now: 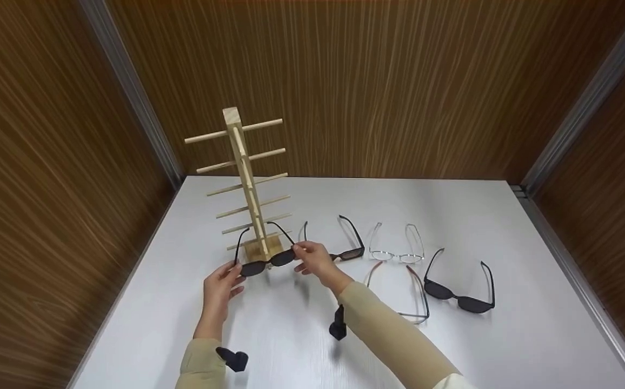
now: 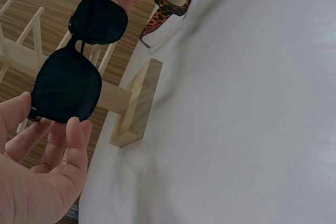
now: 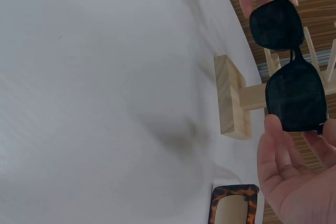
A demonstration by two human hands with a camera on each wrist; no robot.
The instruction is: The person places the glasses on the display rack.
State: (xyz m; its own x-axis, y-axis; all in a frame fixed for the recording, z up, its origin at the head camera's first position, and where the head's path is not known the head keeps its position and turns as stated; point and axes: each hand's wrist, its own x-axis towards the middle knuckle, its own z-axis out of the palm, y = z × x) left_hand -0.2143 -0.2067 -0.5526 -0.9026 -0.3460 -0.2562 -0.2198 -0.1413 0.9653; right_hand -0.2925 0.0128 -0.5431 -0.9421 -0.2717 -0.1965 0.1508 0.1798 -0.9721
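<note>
Booth-like enclosure; lab, workshop or shop cannot be told for sure. Wood-grain back panel (image 1: 372, 81), matching left wall (image 1: 47, 162) and right wall (image 1: 610, 189), grey metal strips (image 1: 135, 92) along corners. Plain white table (image 1: 539, 346) spanning nearly wall to wall. Wooden peg stand (image 1: 248, 186) and several pairs of glasses (image 1: 472, 304) resemble shop eyewear display, small scale.

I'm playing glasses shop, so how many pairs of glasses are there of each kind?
Black sunglasses: 2, the held pair and the far-right pair
Tortoiseshell glasses: 1
Clear-lensed glasses with pale frames: 1
Thin-framed glasses with brownish arm tips: 1
Total: 5 pairs
</note>
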